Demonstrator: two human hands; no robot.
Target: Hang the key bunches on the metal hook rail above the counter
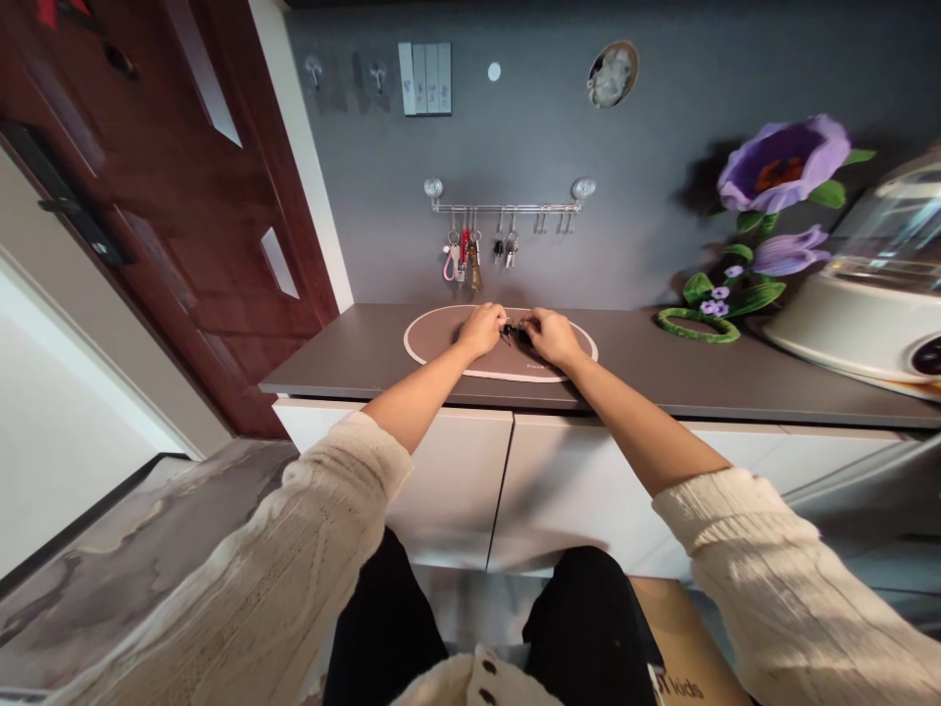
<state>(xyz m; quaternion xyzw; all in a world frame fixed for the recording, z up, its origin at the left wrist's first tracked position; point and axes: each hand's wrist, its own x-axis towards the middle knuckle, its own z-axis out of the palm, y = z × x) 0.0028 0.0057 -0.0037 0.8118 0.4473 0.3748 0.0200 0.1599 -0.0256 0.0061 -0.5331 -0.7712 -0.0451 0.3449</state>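
Both my hands meet over an oval brown mat [441, 345] on the grey countertop [353, 358]. My left hand [481, 328] and my right hand [550, 336] are closed, fingers pinched on a small dark object [513, 331] between them, likely a key or key ring; it is too small to name for sure. Right above, a metal hook rail [507, 208] on the grey wall carries a bunch of keys with a pink strap [462, 257] and a second small bunch [506, 249]. Cream knitted sleeves are pushed up my forearms.
A dark red door [169, 196] stands at the left. At the right, purple fabric flowers [783, 172] with a green ring [697, 326] sit on the counter, beside a white appliance with a clear lid [867, 294]. White cabinet doors [559, 480] are below; a cardboard box [687, 647] lies by my legs.
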